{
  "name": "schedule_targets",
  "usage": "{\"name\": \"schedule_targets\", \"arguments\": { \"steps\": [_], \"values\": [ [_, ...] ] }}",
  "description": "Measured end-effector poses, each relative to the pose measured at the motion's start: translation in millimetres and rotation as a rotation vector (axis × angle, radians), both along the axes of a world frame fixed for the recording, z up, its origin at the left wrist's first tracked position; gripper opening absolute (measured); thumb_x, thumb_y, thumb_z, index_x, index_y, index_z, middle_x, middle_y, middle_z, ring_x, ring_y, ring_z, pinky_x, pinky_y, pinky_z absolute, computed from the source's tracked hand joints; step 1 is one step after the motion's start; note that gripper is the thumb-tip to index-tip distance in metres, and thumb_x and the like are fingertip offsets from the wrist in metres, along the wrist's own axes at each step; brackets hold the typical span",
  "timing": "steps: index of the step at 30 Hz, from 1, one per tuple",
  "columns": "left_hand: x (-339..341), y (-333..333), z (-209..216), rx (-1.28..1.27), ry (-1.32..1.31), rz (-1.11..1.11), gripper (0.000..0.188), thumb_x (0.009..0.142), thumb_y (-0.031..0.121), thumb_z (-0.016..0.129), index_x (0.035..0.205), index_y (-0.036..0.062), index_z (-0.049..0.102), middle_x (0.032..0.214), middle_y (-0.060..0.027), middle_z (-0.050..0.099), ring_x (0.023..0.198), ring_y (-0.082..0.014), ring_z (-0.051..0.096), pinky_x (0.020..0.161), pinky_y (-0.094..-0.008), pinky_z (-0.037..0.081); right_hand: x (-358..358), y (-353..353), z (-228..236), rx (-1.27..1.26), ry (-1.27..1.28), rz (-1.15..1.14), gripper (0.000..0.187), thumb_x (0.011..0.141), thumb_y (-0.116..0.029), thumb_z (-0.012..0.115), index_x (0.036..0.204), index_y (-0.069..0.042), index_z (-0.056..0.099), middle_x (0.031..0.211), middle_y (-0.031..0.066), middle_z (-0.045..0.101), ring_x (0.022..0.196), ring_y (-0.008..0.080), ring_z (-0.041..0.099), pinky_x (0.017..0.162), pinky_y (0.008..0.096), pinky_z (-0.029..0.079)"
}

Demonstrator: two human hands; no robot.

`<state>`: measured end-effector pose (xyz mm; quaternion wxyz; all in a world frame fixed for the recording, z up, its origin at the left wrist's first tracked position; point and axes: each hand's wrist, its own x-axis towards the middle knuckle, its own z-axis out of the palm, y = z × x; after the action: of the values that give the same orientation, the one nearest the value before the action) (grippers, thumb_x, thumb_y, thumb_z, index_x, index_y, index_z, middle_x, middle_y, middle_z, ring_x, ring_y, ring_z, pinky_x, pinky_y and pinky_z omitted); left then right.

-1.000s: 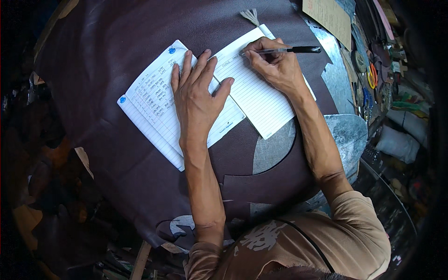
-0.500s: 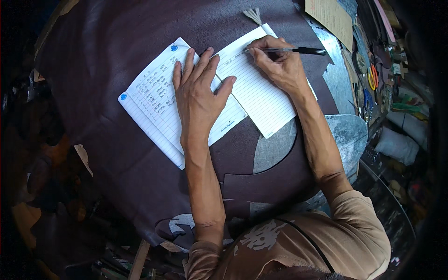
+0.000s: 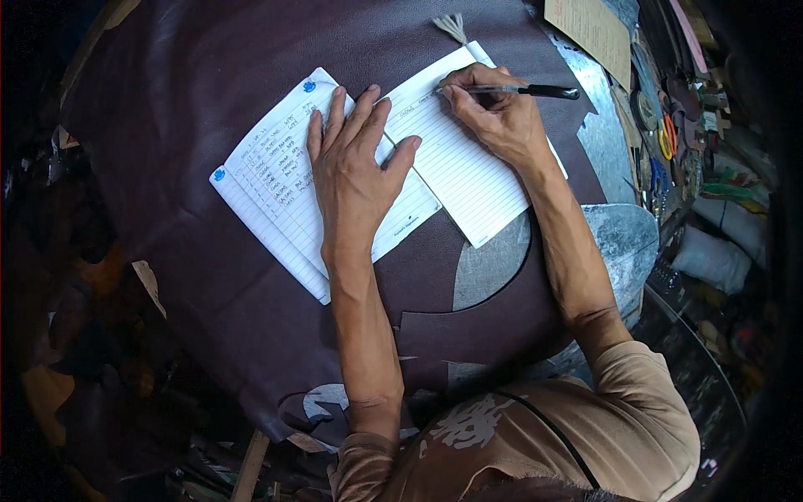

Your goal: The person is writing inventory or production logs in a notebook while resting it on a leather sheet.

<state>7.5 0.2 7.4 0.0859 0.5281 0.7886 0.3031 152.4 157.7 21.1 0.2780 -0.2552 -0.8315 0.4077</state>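
My right hand (image 3: 495,115) pinches a pen (image 3: 548,91) with a black cap end, its tip on the upper part of a lined notepad (image 3: 473,184). A short line of handwriting shows near the top of that page. My left hand (image 3: 360,171) lies flat with fingers stretched, across the right part of a lined notebook (image 3: 268,209) and close to the notepad's left edge. Several handwritten rows cover the notebook page, partly hidden by the hand. Both lie on a large dark brown leather sheet (image 3: 209,259).
A grey tassel (image 3: 450,27) lies beyond the notepad. To the right are a sheet of brown card (image 3: 592,33), orange-handled scissors (image 3: 667,136) and a white bag (image 3: 711,258). The leather has a curved cut-out with a grey surface (image 3: 489,272) under it.
The pen tip has shifted very slightly along the written line, with the right hand. My left hand and the papers stay in practically the same place.
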Motion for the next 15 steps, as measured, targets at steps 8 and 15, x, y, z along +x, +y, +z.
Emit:
{"name": "schedule_targets", "arguments": {
  "steps": [8, 15],
  "values": [
    [0.1, 0.3, 1.1, 0.041, 0.024, -0.002, 0.050, 0.085, 0.038, 0.075, 0.122, 0.0047, 0.071, 0.139, -0.0077, 0.063, 0.143, -0.0321, 0.042, 0.123, -0.0502, 0.020, -0.3, -0.9, 0.0, -0.010, 0.019, -0.004, 0.021, 0.094, -0.022, 0.068, 0.089, -0.002, 0.071, 0.067, 0.0034, 0.064, 0.053, 0.0081, 0.051, 0.047, 0.0249, 0.039],
    [-0.6, 0.5, 2.4, 0.038, 0.016, 0.000, 0.051, 0.085, 0.039, 0.075, 0.122, 0.0045, 0.070, 0.139, -0.0067, 0.063, 0.143, -0.0319, 0.042, 0.123, -0.0503, 0.019, 2.1, 1.2, 0.9, 0.006, -0.042, 0.010, 0.020, 0.095, -0.021, 0.066, 0.091, -0.002, 0.071, 0.070, 0.0031, 0.066, 0.056, 0.0079, 0.053, 0.050, 0.0239, 0.041]
  ]
}}
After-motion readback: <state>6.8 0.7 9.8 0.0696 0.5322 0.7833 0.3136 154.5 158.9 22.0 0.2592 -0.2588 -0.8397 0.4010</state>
